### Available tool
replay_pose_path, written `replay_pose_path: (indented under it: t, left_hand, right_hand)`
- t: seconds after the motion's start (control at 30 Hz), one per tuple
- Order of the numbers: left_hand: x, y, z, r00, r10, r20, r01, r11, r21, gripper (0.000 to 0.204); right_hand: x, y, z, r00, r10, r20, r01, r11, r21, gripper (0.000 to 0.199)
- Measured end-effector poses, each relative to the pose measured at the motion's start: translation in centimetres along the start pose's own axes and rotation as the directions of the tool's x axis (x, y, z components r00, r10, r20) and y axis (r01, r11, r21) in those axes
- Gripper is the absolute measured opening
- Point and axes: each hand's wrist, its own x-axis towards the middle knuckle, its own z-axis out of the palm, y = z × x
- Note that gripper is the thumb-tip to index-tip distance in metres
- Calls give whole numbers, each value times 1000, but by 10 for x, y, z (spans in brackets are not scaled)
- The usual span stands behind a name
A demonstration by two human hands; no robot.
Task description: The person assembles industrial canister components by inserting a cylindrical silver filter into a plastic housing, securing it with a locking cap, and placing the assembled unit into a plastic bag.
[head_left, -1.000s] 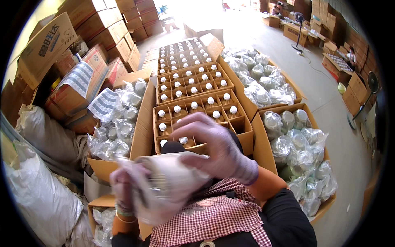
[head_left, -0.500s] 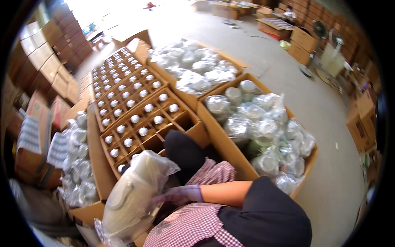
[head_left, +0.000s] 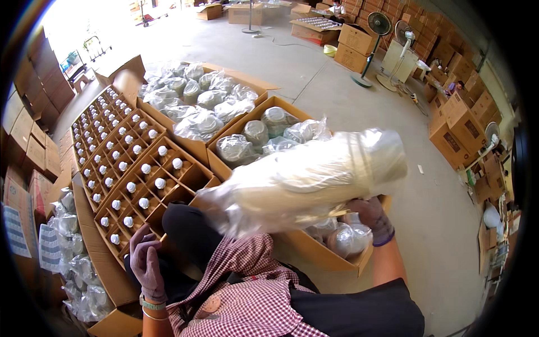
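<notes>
A large, pale cream cylindrical bundle in a clear plastic bag (head_left: 309, 177) is tilted across the space before me. My right hand (head_left: 373, 220), in a greyish-purple glove, grips it from below near its right end; the fingertips are partly hidden. My left hand (head_left: 147, 263), gloved alike, is raised beside my knee, fingers loosely curled and apart, holding nothing. Nearest to it is a divided carton (head_left: 196, 178) with white-capped items standing in its cells; several cells on its near side hold none. Under the bundle, an open carton (head_left: 209, 150) holds plastic-wrapped rounded vessels (head_left: 256, 133).
Behind stands another carton of wrapped vessels (head_left: 210, 98). On the left, a long carton (head_left: 92, 224) borders more wrapped goods (head_left: 84, 255). Standing fans (head_left: 379, 23) and stacked boxes (head_left: 457, 126) are at the right. Another person (head_left: 337, 8) sits far back.
The wrapped bundle has moved from low on the left to the right, over the cartons, in my right hand. My left hand has come into view, free of it. The view has turned right.
</notes>
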Motion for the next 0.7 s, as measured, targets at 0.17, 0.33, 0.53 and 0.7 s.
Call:
replay_pose_path:
  t: [0.17,0.33,0.53,0.7]
  left_hand:
    - [10,-14,23,982,-80,168,95,992,-79,20]
    - [10,-5,22,980,-92,178,101,994,-42,20]
    - [-7,-6,-12,987,-157,18,155,986,65,26]
    - [-31,-25,-49,971,-215,-107,230,962,150,32]
  right_hand:
    - [15,37,-69,908,403,115,-267,769,-581,43]
    - [92,133,-30,793,377,478,347,364,-864,63]
    - [157,185,46,504,184,844,854,43,-519,65]
    - [170,216,51,469,512,719,714,259,-650,68]
